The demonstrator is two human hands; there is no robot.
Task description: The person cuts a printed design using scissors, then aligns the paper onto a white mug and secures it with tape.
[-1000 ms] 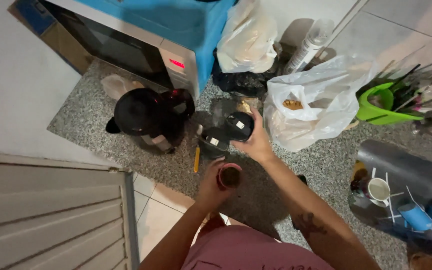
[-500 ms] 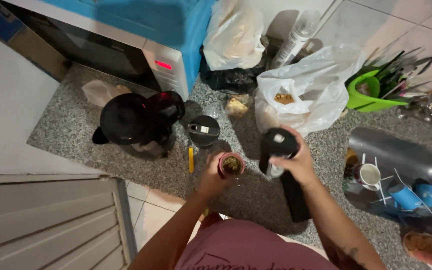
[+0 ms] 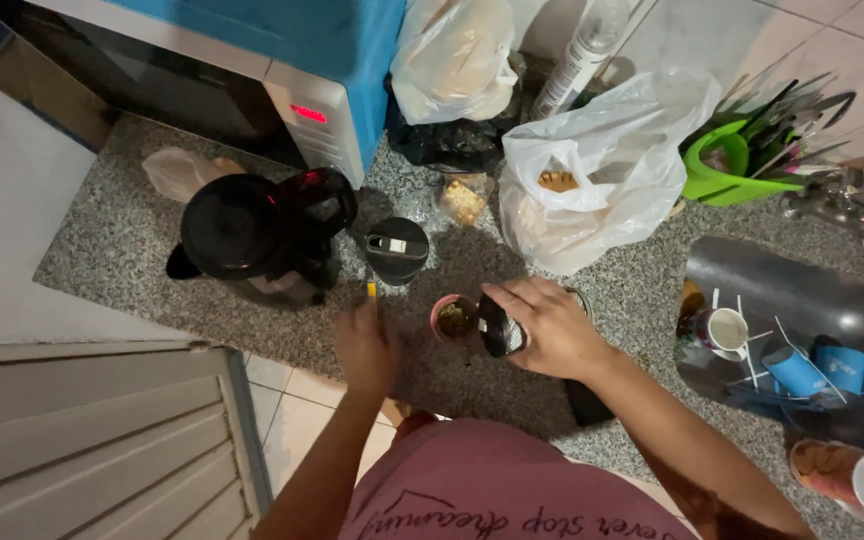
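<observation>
The right hand was clamped around a dark round container, tilted over a small pink cup standing near the front edge of the speckled grey granite worktop. The left hand, blurred, hovered just beside the cup; its grip could not be determined. A black lidded jug stood left.

Home kitchen: you stand at a speckled granite counter whose back edge meets a tiled wall. At its far left corner sits a microwave draped in blue cloth; in front, a black coffee maker. Toward the right end you find tied plastic bags, a green utensil holder, a tap and a sink holding used cups.
</observation>
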